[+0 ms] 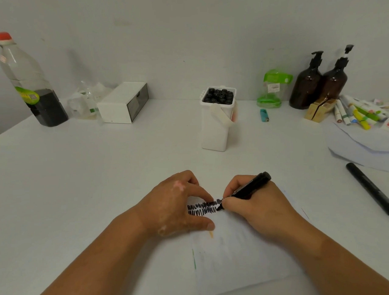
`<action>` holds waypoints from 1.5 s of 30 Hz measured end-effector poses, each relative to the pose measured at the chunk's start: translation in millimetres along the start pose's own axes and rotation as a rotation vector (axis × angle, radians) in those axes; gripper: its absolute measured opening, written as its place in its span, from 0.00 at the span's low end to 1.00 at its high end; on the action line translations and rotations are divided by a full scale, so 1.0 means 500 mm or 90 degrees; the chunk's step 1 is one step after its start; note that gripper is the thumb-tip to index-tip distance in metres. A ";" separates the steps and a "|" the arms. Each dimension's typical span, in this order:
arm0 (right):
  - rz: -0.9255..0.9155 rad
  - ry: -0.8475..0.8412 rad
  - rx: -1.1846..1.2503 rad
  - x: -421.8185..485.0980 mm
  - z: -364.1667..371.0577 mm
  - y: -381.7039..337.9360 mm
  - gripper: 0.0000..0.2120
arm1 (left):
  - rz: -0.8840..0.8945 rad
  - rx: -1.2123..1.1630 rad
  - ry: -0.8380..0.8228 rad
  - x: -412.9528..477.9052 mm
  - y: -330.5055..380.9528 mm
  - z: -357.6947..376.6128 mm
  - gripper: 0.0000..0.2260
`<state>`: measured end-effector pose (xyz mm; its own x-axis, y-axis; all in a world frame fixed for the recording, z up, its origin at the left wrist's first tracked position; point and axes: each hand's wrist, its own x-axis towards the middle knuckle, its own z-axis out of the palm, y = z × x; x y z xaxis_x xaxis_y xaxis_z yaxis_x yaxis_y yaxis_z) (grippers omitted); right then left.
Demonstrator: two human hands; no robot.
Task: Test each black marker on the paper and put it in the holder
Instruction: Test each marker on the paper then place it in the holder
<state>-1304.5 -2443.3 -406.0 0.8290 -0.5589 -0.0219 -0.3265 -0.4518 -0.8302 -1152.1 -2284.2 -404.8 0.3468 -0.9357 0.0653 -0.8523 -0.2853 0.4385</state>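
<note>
Right hand [255, 202] grasping a black marker [249, 188], tip on the paper [237, 251] beside black scribbles [203, 208], left hand [175, 205] pressing the sheet with relaxed fingers, white holder [217, 129] of markers behind

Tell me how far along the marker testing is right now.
Done: the holder is packed with black markers, and two scribble rows sit on the paper. In hand: the right hand writes with a marker while the left hand presses the sheet. Left: that marker and the loose marker lying to the right go into the holder.
</note>
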 end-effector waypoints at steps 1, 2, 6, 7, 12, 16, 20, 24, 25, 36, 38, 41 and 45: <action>0.000 -0.003 -0.002 0.000 0.000 0.000 0.02 | 0.000 0.001 -0.001 0.000 0.000 0.000 0.24; -0.001 0.004 0.000 0.000 0.000 0.000 0.02 | -0.001 0.002 -0.003 0.000 0.000 0.000 0.24; 0.007 0.020 0.001 0.001 0.002 0.000 0.03 | -0.003 0.005 -0.013 0.001 -0.001 0.000 0.25; 0.005 0.012 -0.002 0.001 0.002 -0.001 0.03 | -0.002 0.007 -0.014 0.001 -0.002 0.000 0.25; 0.009 0.091 0.139 0.007 -0.010 0.000 0.07 | -0.010 -0.023 -0.002 -0.002 -0.005 -0.003 0.27; 0.003 0.110 0.274 0.013 -0.015 0.002 0.08 | -0.047 -0.178 0.082 -0.006 0.000 -0.012 0.19; -0.037 0.107 0.336 0.013 -0.019 0.004 0.09 | -0.101 -0.298 0.119 -0.006 0.005 -0.015 0.24; -0.038 0.079 0.452 0.015 -0.020 -0.002 0.05 | -0.132 -0.397 0.136 -0.004 0.001 -0.012 0.19; -0.031 0.070 0.492 0.014 -0.021 -0.004 0.04 | -0.138 -0.418 0.135 -0.003 0.000 -0.011 0.18; -0.099 0.086 0.488 0.002 -0.037 -0.017 0.01 | -0.096 -0.444 0.159 0.002 0.016 -0.006 0.10; -0.094 0.090 0.489 0.004 -0.039 -0.016 0.01 | -0.099 -0.446 0.158 0.004 0.013 -0.007 0.11; -0.090 0.079 0.474 0.004 -0.036 -0.013 0.05 | -0.097 -0.441 0.160 0.006 0.008 -0.007 0.11; -0.089 0.052 0.452 0.001 -0.029 -0.015 0.08 | -0.081 -0.448 0.146 0.006 0.009 -0.003 0.12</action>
<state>-1308.3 -2450.4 -391.7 0.7953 -0.5921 0.1298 0.1770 0.0219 -0.9840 -1154.2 -2288.0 -401.1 0.5640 -0.8160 0.1270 -0.3757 -0.1166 0.9194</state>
